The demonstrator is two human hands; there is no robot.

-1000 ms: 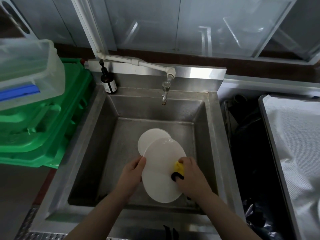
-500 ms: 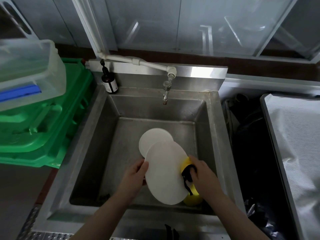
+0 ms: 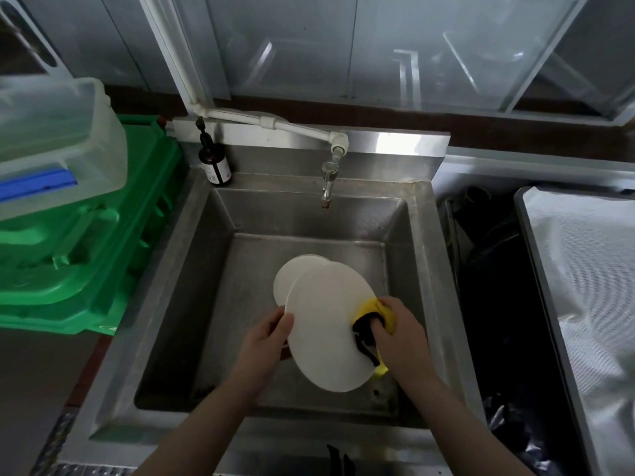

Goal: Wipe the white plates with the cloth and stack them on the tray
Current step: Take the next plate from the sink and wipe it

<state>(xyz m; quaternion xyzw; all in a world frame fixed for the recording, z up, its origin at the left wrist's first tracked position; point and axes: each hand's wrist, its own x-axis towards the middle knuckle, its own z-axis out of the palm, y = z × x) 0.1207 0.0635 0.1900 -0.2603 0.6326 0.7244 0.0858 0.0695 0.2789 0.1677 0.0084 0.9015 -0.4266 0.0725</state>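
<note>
Over the steel sink (image 3: pixel 426 269), the left hand (image 3: pixel 264 341) is gripping the near-left rim of the tilted white plate (image 3: pixel 326 324), thumb curling over the face, the other fingers hidden behind it. The right hand (image 3: pixel 400 334) is clutching the yellow-and-black cloth (image 3: pixel 372 321) against the plate's right edge, fingers curled tight around the wad; how much cloth is tucked behind the plate is impossible to tell. A second white plate (image 3: pixel 288 280) is peeking out from behind, mostly covered, lying on the sink floor toward the tap (image 3: pixel 328 180). The held plate's lower edge is hanging clear above the sink bottom. Right of the sink, a grey tray (image 3: pixel 536 269) is running off the frame.
</note>
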